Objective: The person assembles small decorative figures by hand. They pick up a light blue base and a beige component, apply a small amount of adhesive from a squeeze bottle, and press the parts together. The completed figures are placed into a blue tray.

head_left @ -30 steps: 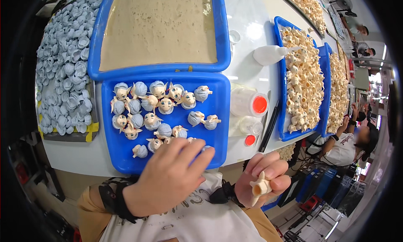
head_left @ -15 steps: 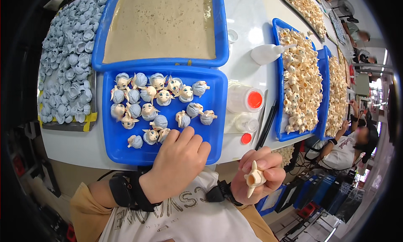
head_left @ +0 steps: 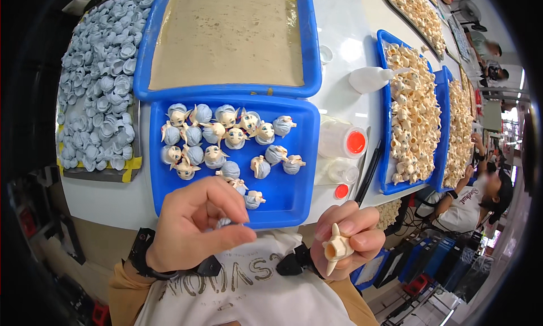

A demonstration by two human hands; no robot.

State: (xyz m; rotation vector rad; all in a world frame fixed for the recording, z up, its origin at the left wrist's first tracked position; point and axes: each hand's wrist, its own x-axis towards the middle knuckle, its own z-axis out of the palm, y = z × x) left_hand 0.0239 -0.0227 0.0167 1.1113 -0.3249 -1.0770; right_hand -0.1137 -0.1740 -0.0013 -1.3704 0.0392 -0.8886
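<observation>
My left hand (head_left: 195, 221) is above the near edge of the blue tray (head_left: 308, 173), fingers curled toward the thumb. Between them shows part of a small blue-grey hair piece (head_left: 224, 221), mostly hidden. To the right, my right hand (head_left: 353, 235) is closed on a cream doll head (head_left: 339, 247) with pointed ears, its hollow opening showing. Several doll heads with blue-grey hair (head_left: 235, 137) lie in the tray, some face up. One such head (head_left: 254, 199) rests just beyond my left fingertips.
Loose blue-grey hair pieces (head_left: 102, 82) cover a board at left. A tray of beige material (head_left: 226, 43) stands behind. On the right are a white squeeze bottle (head_left: 367, 80), a red-topped jar (head_left: 355, 141), a black pen-like tool (head_left: 369, 173) and trays of cream heads (head_left: 416, 111). A co-worker (head_left: 469, 198) sits far right.
My left hand has drawn back leftward from the tray, uncovering a haired head near its front edge. A blue-grey piece now shows in its fingers. The right hand still holds the cream head.
</observation>
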